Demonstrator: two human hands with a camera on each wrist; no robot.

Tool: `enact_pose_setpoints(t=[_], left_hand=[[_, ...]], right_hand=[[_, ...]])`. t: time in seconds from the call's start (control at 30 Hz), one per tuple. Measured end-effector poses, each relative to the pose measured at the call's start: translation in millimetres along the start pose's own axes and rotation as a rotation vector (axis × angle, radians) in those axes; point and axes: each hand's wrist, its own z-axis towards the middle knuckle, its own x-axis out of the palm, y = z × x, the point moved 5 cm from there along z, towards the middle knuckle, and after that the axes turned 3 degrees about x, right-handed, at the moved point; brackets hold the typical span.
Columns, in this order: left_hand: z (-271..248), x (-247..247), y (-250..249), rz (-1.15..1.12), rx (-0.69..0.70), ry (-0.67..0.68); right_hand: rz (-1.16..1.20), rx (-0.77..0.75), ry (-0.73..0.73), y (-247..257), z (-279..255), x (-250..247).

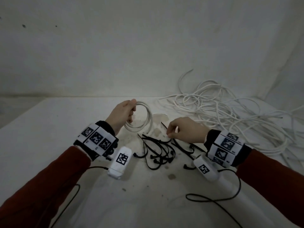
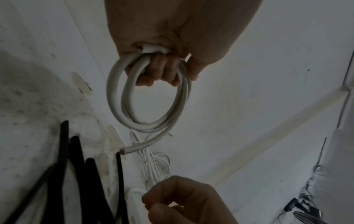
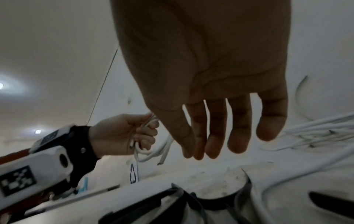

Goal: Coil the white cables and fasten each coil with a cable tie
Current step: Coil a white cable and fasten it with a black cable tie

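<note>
Head view: two hands work over a white worktop [image 1: 49, 129]. The left hand [image 1: 120, 115] has its grip closed round one coil of white cable [image 1: 144, 117], held upright just above the worktop; the coil shows about three turns, with one free end hanging at its lower right. The right hand [image 1: 185, 130] hovers over a heap of black cable ties [image 1: 158, 150], thumb and forefinger drawn together at the tip of one tie; whether they pinch it, I cannot tell. The ties overlap too much for an exact count, roughly ten. One tangled pile of loose white cables [image 1: 230, 116] lies at the right rear, well apart from the coil. Each wrist carries one band with square markers and one white camera unit.

Left wrist view: the fingers [image 2: 159, 71] curl through the coil [image 2: 118, 98], thumb pressing from outside. One cut end [image 2: 124, 150] points down-left. Four black ties [image 2: 76, 166] show at the lower left, and the right hand [image 2: 184, 201] sits below.

Right wrist view: the right hand [image 3: 210, 75] hangs palm toward the camera with four fingers [image 3: 237, 128] nearly straight and slightly spread; the thumb lies beside the forefinger. The left hand [image 3: 118, 134] grips the coil [image 3: 151, 153] at the left.
</note>
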Motion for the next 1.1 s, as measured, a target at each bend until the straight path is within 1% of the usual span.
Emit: enact_pose_setpoints(t=[0.1, 0.23, 0.3, 0.4, 0.53, 0.6, 0.67, 0.77, 0.93, 1.1], left_hand=[[3.1, -1.1, 3.4, 0.014, -0.003, -0.01], [2.9, -0.4, 3.7, 0.022, -0.008, -0.017], [1.9, -2.0, 3.4, 0.011, -0.008, -0.021], [1.1, -7.1, 1.6, -0.016, -0.009, -0.034], [3.3, -14.6, -2.3, -0.057, 0.004, -0.044], [5.0, -16.8, -4.0, -0.069, 0.009, -0.045], [7.2, -17.4, -5.0, -0.079, 0.013, -0.045], [10.2, -16.1, -4.7, -0.101, 0.02, -0.045], [12.2, -12.0, -3.2, -0.147, 0.025, -0.06], [14.9, -7.6, -3.5, -0.169, 0.024, -0.065]], right_hand=[[-0.057, -0.01, 0.038, 8.5, 11.6, 6.9], [-0.178, 0.035, 0.193, 19.3, 30.6, 25.0], [-0.23, 0.028, 0.229, 23.1, 36.4, 27.8], [-0.222, 0.02, 0.217, 21.9, 40.7, 24.8], [-0.088, 0.009, 0.137, 16.5, 38.9, 10.7], [-0.056, -0.001, 0.16, 14.0, 36.1, 7.7], [-0.086, -0.022, 0.19, 13.9, 33.8, 9.1], [-0.117, -0.038, 0.193, 13.1, 32.6, 11.3], [-0.243, -0.016, 0.375, 11.9, 28.8, 19.5], [-0.204, -0.033, 0.307, 10.2, 29.1, 16.6]])
